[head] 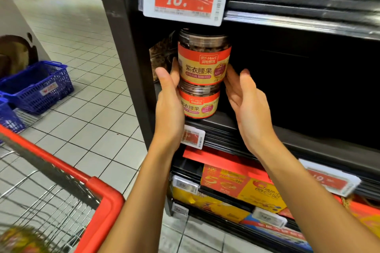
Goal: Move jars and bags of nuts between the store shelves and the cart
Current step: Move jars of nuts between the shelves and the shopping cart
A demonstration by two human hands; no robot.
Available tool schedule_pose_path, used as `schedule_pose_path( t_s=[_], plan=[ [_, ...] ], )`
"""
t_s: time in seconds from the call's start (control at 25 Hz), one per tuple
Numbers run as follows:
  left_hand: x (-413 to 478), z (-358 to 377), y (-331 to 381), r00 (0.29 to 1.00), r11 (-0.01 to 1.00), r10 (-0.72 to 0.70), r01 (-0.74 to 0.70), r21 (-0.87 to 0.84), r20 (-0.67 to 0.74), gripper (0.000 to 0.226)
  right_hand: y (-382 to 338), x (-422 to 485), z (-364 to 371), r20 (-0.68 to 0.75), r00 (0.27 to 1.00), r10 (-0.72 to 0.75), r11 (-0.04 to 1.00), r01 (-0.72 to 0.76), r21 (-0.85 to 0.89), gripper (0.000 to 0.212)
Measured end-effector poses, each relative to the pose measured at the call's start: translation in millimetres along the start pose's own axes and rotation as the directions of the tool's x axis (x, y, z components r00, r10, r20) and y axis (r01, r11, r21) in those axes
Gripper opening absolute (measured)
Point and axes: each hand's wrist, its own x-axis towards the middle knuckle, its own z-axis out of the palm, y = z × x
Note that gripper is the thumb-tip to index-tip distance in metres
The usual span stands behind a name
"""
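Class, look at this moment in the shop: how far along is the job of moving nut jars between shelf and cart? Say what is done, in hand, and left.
Done: two jars stand stacked on the shelf. In hand: the left hand and right hand flank the upper jar, fingers straight along its sides. The lower jar stands under it. Left: the cart shows a blurred packet at its lower corner; the direction of the move cannot be told.

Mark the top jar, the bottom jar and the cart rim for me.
top jar (203, 65), head view, on its front label.
bottom jar (197, 104), head view, on its front label.
cart rim (107, 207), head view, on the red corner.
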Motion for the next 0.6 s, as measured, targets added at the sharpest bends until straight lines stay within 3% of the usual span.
schedule_pose_path(
  t_s=[0.16, 0.24, 0.32, 0.4, 0.52, 0.6],
  plan=[
    [-2, -2, 4, 1.0, 1.0, -0.026, 0.026, -0.014, -0.001, 0.062, -3, -2, -2, 0.006, 0.999, 0.035, 0.999, -0.035, -0.022, 0.053],
    [-9, -3, 16, 0.997, 0.994, -0.056, 0.06, 0.088, -0.052, 0.056, -14, -5, -4, -0.038, 0.996, 0.076, 0.99, -0.08, -0.113, 0.055],
    [-30, -4, 30, 0.97, 0.967, -0.127, 0.168, 0.193, -0.206, 0.047, -27, -21, -4, -0.175, 0.974, 0.148, 0.963, -0.182, -0.199, 0.044],
    [-70, -5, 55, 0.922, 0.941, -0.247, 0.302, 0.153, -0.298, 0.023, -48, -55, 2, -0.209, 0.947, 0.245, 0.936, -0.287, -0.203, 0.025],
    [-143, -27, 114, 0.832, 0.885, -0.455, 0.463, -0.056, -0.316, 0.016, -94, -107, 28, 0.032, 0.9, 0.435, 0.882, -0.419, -0.214, 0.023],
    [-197, -60, 157, 0.747, 0.853, -0.507, 0.507, -0.125, -0.431, 0.019, -123, -140, 60, 0.233, 0.842, 0.486, 0.868, -0.436, -0.236, 0.025]
  ],
)
